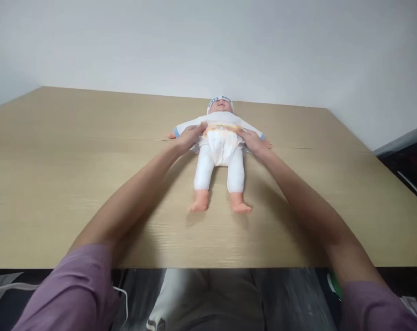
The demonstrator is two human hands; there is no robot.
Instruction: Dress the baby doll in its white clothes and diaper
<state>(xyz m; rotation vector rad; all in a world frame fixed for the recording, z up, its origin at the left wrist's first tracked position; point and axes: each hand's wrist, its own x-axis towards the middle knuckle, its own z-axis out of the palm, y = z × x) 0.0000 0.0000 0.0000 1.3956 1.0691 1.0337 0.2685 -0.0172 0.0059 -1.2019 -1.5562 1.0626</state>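
Observation:
A baby doll (pixel 204 172) lies on its back on the table, head away from me and bare feet toward me. It wears a white headband with blue lettering, a white top with blue cuffs, and white leggings. Over the leggings is a white diaper (pixel 222 146) with an orange and yellow waist edge. My left hand (pixel 192 137) is closed at one side of the diaper's waist, its thumb on the front. At the opposite side my right hand (pixel 252 139) does the same. The doll's body hides most of my fingertips.
The wide wooden table (pixel 74 184) reaches back to a pale wall (pixel 208 50). A dark object (pixel 408 156) stands beyond its right edge. Below the front edge, a white cable (pixel 126 301) hangs at the left, near my legs.

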